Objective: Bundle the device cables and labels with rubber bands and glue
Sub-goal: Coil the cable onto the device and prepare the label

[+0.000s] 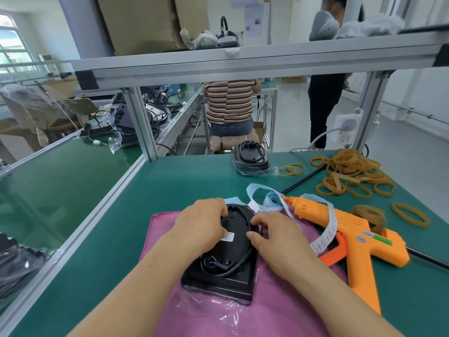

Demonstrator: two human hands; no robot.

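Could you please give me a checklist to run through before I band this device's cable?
1. Black device seated on pink cloth: ok.
2. Cable looped on the device, right hand pinching it, left hand gripping the device: ok.
3. Band ready in a hand: not ok; the rubber bands lie far right.
4. Glue gun free to lift: not ok; label strip drapes over it.
5. Glue gun hot: cannot tell.

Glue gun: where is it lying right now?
In the head view the glue gun lies on the green table, right of the right hand and pink mat, a label strip draped over it, the rubber band pile beyond.
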